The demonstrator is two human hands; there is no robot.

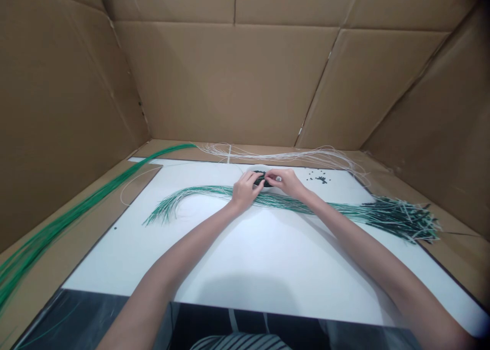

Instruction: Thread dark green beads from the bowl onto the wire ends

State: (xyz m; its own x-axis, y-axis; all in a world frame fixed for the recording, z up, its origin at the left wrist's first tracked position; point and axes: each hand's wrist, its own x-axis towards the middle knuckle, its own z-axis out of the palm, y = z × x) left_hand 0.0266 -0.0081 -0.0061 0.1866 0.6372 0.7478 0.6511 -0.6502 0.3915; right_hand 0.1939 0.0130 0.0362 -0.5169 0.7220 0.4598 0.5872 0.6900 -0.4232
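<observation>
A white bowl [260,167] holding small dark pieces [259,178] stands near the back of the white board [245,253]. My left hand [247,188] is at the bowl's left side, its fingers bent over the rim; whether it pinches anything is too small to tell. From the right, my right hand [285,180] reaches over the bowl with thumb and fingertips pressed together, what they hold being too small to make out. Beneath both wrists runs a long bundle of green and white strands [344,210], with dark pieces clustered on its right end [401,220].
Loose dark bits [321,179] lie right of the bowl, and one more [115,228] at the board's left. Long green strands [92,199] stretch along the left side. White strands [268,156] lie behind the bowl. Cardboard walls [229,79] rise at the back and both sides.
</observation>
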